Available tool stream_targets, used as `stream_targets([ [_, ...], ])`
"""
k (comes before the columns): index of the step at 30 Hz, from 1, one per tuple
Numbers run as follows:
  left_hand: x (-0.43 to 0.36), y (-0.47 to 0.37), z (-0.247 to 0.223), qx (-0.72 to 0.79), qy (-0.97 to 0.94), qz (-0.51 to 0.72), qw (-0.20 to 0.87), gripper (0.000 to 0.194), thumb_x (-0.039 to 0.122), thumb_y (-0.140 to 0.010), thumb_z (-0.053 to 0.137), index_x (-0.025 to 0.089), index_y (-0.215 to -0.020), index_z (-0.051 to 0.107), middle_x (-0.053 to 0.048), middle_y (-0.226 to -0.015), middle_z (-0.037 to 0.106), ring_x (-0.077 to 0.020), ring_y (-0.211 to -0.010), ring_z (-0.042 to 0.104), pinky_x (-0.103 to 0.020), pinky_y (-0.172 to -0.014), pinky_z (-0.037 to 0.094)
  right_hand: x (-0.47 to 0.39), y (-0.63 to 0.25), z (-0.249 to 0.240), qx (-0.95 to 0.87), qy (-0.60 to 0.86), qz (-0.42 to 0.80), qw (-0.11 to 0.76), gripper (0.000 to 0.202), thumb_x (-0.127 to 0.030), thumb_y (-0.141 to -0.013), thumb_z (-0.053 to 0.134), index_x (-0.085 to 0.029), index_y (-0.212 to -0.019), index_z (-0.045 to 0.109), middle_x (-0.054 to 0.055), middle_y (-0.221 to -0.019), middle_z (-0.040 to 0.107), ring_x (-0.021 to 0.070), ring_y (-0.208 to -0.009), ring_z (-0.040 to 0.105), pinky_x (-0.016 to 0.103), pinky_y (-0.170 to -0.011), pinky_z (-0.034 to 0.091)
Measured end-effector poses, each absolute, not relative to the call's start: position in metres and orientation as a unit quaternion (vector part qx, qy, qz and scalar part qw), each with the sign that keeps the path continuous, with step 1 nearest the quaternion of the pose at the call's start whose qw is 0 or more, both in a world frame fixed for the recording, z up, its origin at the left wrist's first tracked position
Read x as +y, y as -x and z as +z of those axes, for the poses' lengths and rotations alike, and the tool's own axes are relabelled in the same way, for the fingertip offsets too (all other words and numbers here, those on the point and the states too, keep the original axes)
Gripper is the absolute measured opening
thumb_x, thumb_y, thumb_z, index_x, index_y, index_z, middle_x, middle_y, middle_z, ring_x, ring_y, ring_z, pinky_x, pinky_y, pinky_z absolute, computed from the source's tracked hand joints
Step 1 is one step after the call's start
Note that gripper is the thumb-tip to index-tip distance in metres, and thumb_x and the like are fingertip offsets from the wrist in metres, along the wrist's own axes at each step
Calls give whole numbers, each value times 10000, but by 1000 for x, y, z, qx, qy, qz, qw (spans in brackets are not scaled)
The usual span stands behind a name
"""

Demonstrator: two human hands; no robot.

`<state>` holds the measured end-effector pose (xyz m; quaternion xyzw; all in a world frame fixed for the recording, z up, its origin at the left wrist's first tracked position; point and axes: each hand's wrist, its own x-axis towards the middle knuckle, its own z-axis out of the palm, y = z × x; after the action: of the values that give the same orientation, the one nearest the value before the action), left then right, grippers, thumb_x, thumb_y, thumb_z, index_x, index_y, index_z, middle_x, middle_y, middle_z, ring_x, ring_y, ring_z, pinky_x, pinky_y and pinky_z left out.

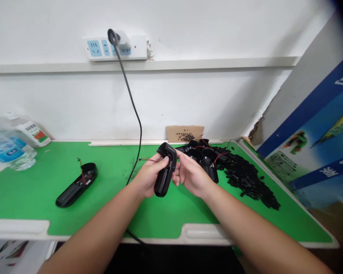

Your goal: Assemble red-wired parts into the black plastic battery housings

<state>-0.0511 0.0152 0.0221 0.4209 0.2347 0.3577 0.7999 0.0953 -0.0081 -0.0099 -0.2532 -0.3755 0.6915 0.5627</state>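
Note:
A black plastic housing (163, 179) is held upright at the centre, above the green tabletop (108, 213). My left hand (150, 173) grips it, thumb on its inner face, and a thin red wire sticks out to the left. Beside its right edge, my right hand (190, 173) has its index finger near the top of the housing; the other fingers are partly curled and apart. Another black housing (77, 186) with red wires lies on the left of the table. Behind my right hand are several more black housings (210, 163) with red wires.
Small black parts (248, 177) form a long pile at the right. Dark bits lie on a cardboard piece (185, 134) at the back. Bottles (10, 148) stand at left. A black cable (134, 106) hangs from the power strip (138, 47) across the table.

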Motion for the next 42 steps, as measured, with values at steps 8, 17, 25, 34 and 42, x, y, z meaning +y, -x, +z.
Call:
stream_targets([
  [8,20,52,11,258,-540,300,743,534,471,-815,652,125,-1204,530,-52,-733,627,-152,-586,601,-228,-466,454,-10,-96,-6,-387,287,655,581,581,-431,-761,753,-232,-1258,527,-60,-561,584,88,-380,521,182,-356,456],
  [17,25,52,11,274,-643,317,641,603,237,-658,804,122,-1194,554,-101,-1060,633,-172,-877,606,-303,-762,514,-9,-96,-9,-421,325,601,597,536,-362,-706,808,-254,-1143,517,-17,-908,600,71,-529,554,206,-399,517],
  [25,26,60,9,278,-695,340,570,627,258,-601,844,129,-1144,557,-70,-971,629,-191,-874,590,-295,-761,477,-19,-104,-10,-584,288,553,520,818,-290,-731,794,-341,-1405,333,83,-1390,458,205,-1000,629,318,-732,588],
  [34,11,64,8,286,-740,401,458,564,287,-631,816,135,-1122,584,-79,-1035,654,-231,-927,617,-328,-833,490,-24,-109,-18,-646,320,476,504,1011,-191,-626,862,-343,-1473,332,87,-1403,489,261,-1073,630,383,-821,580],
  [42,3,62,5,270,-738,427,447,571,260,-673,776,149,-1198,582,-82,-1087,666,-239,-964,630,-341,-866,494,-26,-108,-26,-634,303,447,554,950,-167,-566,885,-309,-1397,446,84,-1398,514,286,-1179,585,445,-930,547],
])
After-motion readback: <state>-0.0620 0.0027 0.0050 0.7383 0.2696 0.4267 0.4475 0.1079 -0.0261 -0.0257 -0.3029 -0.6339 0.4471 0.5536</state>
